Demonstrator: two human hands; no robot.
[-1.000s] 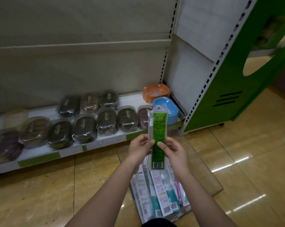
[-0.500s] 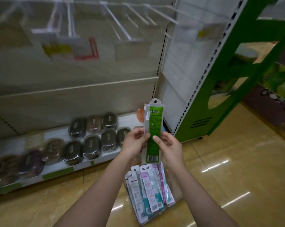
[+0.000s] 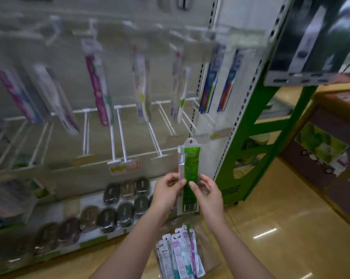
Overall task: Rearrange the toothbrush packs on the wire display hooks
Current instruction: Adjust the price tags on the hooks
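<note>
While held upright at frame centre, green toothbrush pack (image 3: pixel 188 176) pinched from both sides: left hand (image 3: pixel 166 193) at 9 o'clock of the pack, thumb and fingers clamped on its clear edge; right hand (image 3: pixel 208 193) at 3 o'clock, thumb on the front, fingers behind. Both grips grasping the pack, neither released. Hang hole kept at 12 o'clock, barcode at 6, probably so the hole can be threaded straight onto a hook without turning the pack over. Two-handed hold probably to keep the long floppy card steady while aiming.

Lower row of white wire hooks (image 3: pixel 120 135) at 10–11 o'clock of the pack, mostly bare, prongs pointing out toward the camera; nearest free prongs at 11 o'clock and just above the pack's top. Pack not on any hook yet, apart from the prongs. Upper row at 12 o'clock carrying hanging toothbrush packs (image 3: pixel 98 87), blurred, brands unreadable.

Spare packs (image 3: pixel 179 256) at 6 o'clock, bunched upright in a clear bin (image 3: pixel 208 256) on the floor, kept below the hands for easy picking. Dark wrapped oval items (image 3: pixel 117 206) at 8 o'clock on the bottom shelf, not part of the job.

Step judged: carrying pack up to a hook; hanging still to do. Risk: missing the small hole on the prong tip.
</note>
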